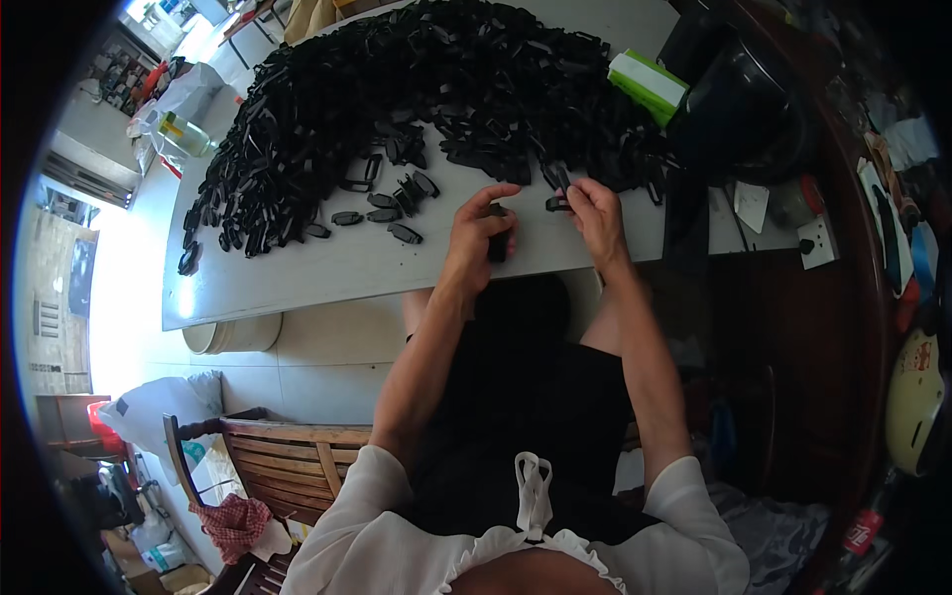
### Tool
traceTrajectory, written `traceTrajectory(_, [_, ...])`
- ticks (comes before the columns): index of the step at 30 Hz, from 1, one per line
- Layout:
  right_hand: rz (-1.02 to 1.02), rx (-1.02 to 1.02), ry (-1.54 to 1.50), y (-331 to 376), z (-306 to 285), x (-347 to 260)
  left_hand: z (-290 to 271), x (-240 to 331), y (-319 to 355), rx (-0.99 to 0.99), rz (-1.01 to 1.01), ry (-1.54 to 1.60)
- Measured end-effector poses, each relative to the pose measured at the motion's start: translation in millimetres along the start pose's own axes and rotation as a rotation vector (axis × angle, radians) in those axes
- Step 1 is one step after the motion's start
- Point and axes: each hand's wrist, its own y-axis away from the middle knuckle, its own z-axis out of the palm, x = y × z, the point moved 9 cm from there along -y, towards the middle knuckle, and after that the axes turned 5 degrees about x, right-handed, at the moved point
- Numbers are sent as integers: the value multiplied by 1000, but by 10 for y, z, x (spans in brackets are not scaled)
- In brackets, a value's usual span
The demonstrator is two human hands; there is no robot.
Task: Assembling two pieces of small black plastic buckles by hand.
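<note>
Your left hand point(476, 236) has its fingers half curled around a black piece point(498, 244), near the front edge of the tabletop point(327, 283). Your right hand point(601, 220) pinches a small part point(557, 204), thumb and finger closed. It is better to grip lightly, low above the tabletop. The red label point(863, 533) carries white lettering; the helmet point(914, 402), red marks.

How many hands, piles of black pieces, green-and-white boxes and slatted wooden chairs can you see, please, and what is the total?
Hands: 2, the left hand and the right hand
Pile of black pieces: 1
Green-and-white box: 1
Slatted wooden chair: 1
Total: 5
</note>
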Motion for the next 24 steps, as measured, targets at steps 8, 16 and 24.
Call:
traceTrajectory(8, [479, -603, -596, 494, 498, -85, 229, 177, 143, -200, 105, -95])
traceTrajectory(16, [232, -201, -347, 550, 209, -291, -15, 156, 267, 58, 33, 176])
traceTrajectory(24, [-556, -82, 561, 737, 283, -973, 180, 32, 424, -83, 21, 87])
